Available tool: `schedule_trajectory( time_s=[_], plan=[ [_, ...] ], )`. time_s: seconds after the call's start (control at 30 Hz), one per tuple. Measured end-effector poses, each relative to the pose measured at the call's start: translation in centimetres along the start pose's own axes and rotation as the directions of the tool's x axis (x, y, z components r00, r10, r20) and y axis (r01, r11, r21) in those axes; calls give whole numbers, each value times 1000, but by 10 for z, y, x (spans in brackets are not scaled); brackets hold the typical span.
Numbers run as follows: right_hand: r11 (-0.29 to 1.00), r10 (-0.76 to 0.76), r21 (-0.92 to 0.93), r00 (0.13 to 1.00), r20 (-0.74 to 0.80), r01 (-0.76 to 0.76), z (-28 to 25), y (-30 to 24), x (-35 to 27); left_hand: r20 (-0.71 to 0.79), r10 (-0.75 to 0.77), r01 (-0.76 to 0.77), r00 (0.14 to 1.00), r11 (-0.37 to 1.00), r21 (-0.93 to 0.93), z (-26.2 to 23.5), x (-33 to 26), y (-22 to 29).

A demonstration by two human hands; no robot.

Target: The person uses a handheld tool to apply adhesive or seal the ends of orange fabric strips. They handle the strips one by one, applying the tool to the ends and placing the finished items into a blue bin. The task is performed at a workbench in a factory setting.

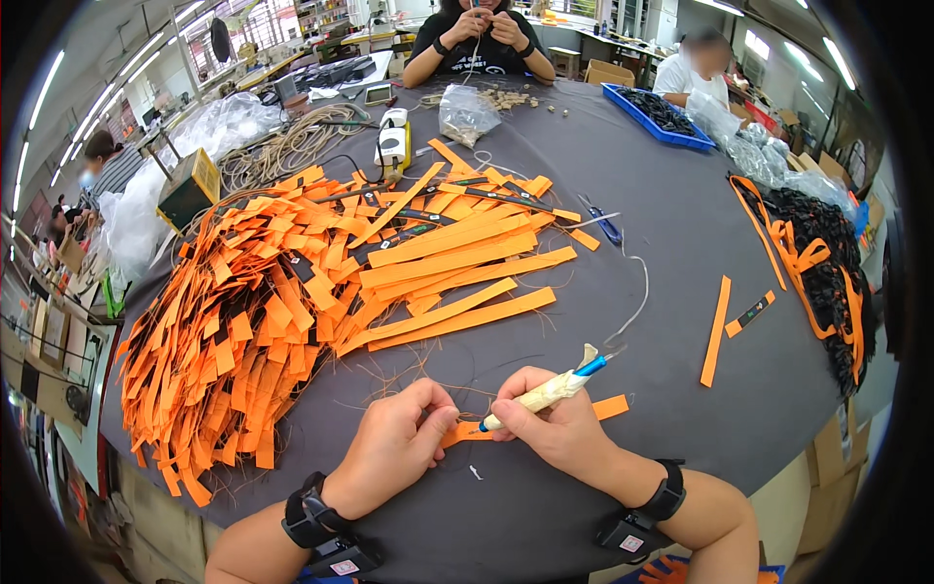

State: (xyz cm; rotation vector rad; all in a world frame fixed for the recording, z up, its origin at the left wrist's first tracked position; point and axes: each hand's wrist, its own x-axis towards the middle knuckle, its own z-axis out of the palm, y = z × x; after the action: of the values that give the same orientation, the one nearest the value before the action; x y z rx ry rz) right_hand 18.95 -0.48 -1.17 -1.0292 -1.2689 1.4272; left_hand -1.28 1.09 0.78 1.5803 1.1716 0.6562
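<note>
An orange webbing strip [611, 407] lies crosswise near the front of the table and runs beneath both hands. My left hand [401, 438] pinches its left end between thumb and fingers. In my right hand [556, 420] is a corded pen-shaped tool [545, 394], blue and wrapped in cream tape, held like a pen. Its tip points down-left and is at the strip, close to my left fingertips; whether it touches is too small to tell. Loose orange threads [399, 375] lie just beyond my left hand.
A big heap of orange strips [243, 341] covers the left. A thin cable [642, 292] leads from the tool past blue-handled snips [605, 226]. Two loose strips [716, 331] and a black strap pile [812, 263] lie right. Across the table, a person [477, 44] works near a plastic bag [467, 115].
</note>
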Motion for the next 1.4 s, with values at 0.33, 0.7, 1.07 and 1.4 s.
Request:
schedule_trajectory(
  time_s=[0.33, 0.7, 1.07, 1.4],
  plan=[
    [998, -34, -46, 999, 6, 34, 2, 0, 0, 6, 27, -27, 1000, 999, 17, -1, 0, -4],
    [998, 10, -63, 999, 49, -7, -3, 0, 0, -1, 22, -22, 1000, 1000, 21, -1, 0, -3],
    [998, 4, -60, 1000, 17, -3, 1, -1, -1, 8, 21, -21, 1000, 1000, 16, -2, 0, -2],
    [996, 16, -85, 999, 49, -12, -2, -1, -1, -1, 18, -18, 1000, 1000, 1, -1, 0, -3]
  ],
)
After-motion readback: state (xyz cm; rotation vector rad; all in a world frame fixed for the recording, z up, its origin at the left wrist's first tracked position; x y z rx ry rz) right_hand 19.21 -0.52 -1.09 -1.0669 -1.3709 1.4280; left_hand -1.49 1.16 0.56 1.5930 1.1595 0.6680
